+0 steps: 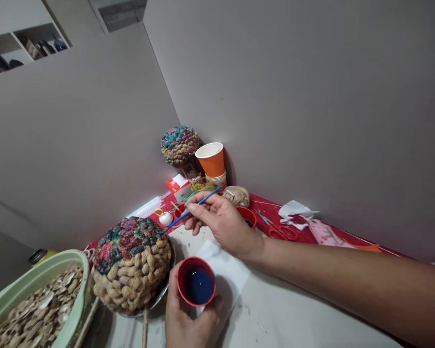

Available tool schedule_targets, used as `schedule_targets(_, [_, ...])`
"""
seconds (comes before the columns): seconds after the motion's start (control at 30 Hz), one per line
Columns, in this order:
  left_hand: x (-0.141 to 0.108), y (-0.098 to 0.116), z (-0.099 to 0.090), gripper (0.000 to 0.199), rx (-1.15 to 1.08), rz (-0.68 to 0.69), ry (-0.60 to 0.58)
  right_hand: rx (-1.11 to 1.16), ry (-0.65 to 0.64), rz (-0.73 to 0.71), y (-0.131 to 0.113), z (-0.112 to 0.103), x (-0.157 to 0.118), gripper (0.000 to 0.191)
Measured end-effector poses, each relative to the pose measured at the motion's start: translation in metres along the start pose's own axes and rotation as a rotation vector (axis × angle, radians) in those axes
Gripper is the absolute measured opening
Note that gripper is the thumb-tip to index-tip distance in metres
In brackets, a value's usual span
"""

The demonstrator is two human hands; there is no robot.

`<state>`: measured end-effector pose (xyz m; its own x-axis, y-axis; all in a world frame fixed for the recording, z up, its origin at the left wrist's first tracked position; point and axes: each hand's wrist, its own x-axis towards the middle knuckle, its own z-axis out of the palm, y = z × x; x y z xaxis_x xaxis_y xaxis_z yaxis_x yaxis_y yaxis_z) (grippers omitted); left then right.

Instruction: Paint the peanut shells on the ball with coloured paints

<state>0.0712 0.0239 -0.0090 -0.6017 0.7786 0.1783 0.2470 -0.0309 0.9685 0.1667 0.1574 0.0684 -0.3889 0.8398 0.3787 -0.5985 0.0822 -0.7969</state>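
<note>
My left hand (190, 321) is wrapped round a red cup (180, 285) with dark blue paint (200, 285) inside. In my right hand (221, 220) is a thin blue paintbrush (183, 216), pinched between thumb and fingers. Its tip meets, or nearly meets, the right side of a ball covered in peanut shells (130, 282). The upper shells are painted pink, purple, green and dark blue, while the lower ones show their natural tan. The ball sits in a shiny metal bowl (163, 296), mostly hidden beneath it.
A green basket of peanut shells (83, 285) stands at the left. Behind are a finished-looking coloured shell ball (180, 145), orange paper cups (213, 162), a twine ball (237, 195) and another red cup (252, 216). Red scissors (284, 232) and crumpled tissue (296, 212) lie at the right, by the grey wall.
</note>
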Motion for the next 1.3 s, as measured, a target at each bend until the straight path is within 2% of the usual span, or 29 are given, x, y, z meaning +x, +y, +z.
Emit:
schedule_targets(0.17, [-0.002,0.005,0.002,0.049,-0.035,-0.07,-0.031,-0.035,-0.049,0.044,0.005,0.0,-0.002,0.026])
schedule_targets(0.33, [-0.001,0.004,0.002,0.05,-0.033,-0.055,-0.028,-0.023,0.004,0.024,0.005,-0.002,0.002,0.027])
schedule_targets(0.5, [-0.001,0.006,0.003,0.052,-0.056,-0.058,-0.036,-0.017,-0.047,0.017,0.003,0.002,-0.001,0.027])
schedule_targets(0.7, [-0.001,0.006,0.003,0.057,-0.131,-0.095,-0.041,-0.005,-0.011,0.022,0.003,0.001,0.0,0.027])
schedule_targets(0.9, [-0.001,0.007,0.003,0.052,-0.152,-0.063,-0.066,0.003,-0.094,0.055,0.001,0.008,-0.008,0.029])
schedule_targets(1.13, [0.0,0.003,0.001,0.055,-0.131,-0.074,-0.052,-0.018,-0.037,-0.005,0.001,0.007,-0.007,0.026])
schedule_targets(1.3, [0.0,0.001,0.002,0.055,-0.15,-0.056,-0.088,0.003,-0.117,0.037,-0.001,0.012,-0.012,0.028])
